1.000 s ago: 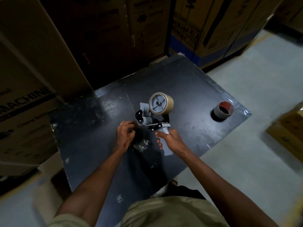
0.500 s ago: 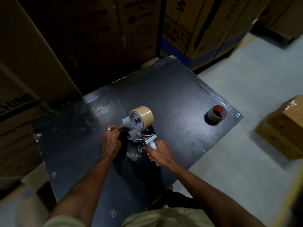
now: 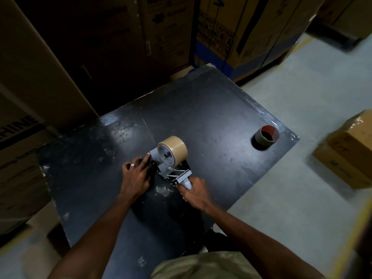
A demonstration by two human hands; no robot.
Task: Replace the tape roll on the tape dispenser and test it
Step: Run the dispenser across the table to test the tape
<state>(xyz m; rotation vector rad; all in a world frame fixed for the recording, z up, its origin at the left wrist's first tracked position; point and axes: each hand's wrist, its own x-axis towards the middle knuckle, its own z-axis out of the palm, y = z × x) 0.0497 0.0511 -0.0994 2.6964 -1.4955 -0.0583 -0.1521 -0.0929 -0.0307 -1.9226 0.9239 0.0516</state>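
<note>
A grey tape dispenser (image 3: pixel 168 170) stands on the black table (image 3: pixel 211 109) with a full tan tape roll (image 3: pixel 172 150) mounted on its hub. My right hand (image 3: pixel 193 191) is closed around the dispenser's grey handle. My left hand (image 3: pixel 135 174), with a ring on one finger, rests at the dispenser's front end, fingers stretched against its grey plate; whether it pinches tape is hidden. An empty tape core (image 3: pixel 266 135), grey with a reddish inside, stands near the table's right edge.
Tall cardboard boxes (image 3: pixel 231 31) line the wall behind and to the left of the table. A taped carton (image 3: pixel 348 150) sits on the pale concrete floor at the right. The table's right edge drops to the floor beside the empty core.
The dispenser has been tipped down and lowered onto the table, moving left in view. My left hand's fingers have spread along its front end. The camera has swung a little.
</note>
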